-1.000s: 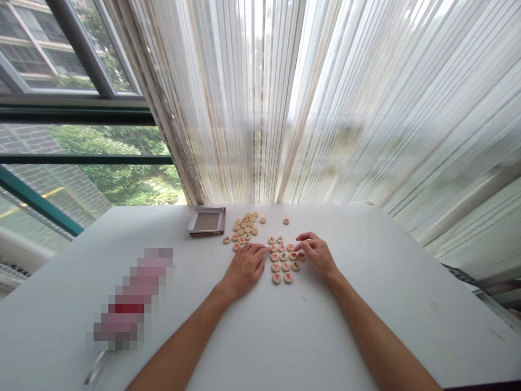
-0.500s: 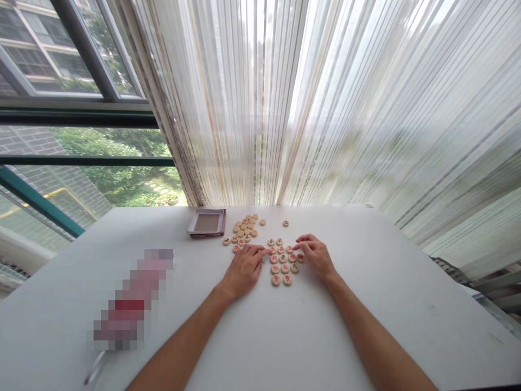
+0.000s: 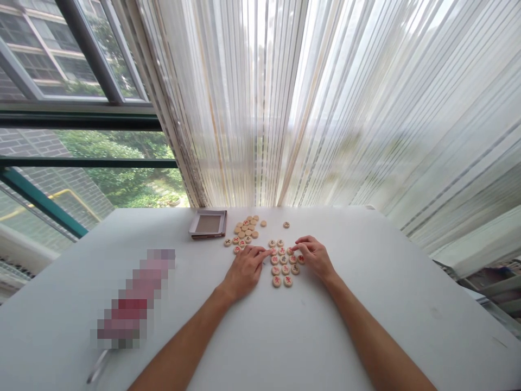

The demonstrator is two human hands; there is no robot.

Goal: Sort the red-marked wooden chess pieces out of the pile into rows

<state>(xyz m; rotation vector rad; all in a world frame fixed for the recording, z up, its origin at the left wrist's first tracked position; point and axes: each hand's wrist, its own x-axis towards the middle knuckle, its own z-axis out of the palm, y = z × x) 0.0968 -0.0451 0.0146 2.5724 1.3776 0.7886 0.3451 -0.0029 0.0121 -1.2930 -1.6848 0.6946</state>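
Round wooden Chinese chess pieces (image 3: pixel 284 260) lie face up in short rows between my hands, marked with red or black characters. My left hand (image 3: pixel 246 270) rests palm down at their left, its index finger stretched onto the left end of a row of red pieces (image 3: pixel 281 251). From the right, my right hand (image 3: pixel 314 257) reaches in with its index fingertip at that row's right end. Neither hand grips a piece. Left of the rows, a loose cluster of pieces (image 3: pixel 248 234), many face down, spreads beyond my left hand, which partly hides the nearest ones.
A shallow open box (image 3: pixel 209 237) stands at the back left of the white table (image 3: pixel 366 326). One piece (image 3: pixel 286 224) lies apart near the back. A pixelated pinkish object (image 3: pixel 132 304) lies at left. Sheer curtains (image 3: pixel 260 108) hang behind the table.
My right index fingertip has shifted very slightly left onto the end piece of the row. The whole view has drifted a little; my left hand stays in place.
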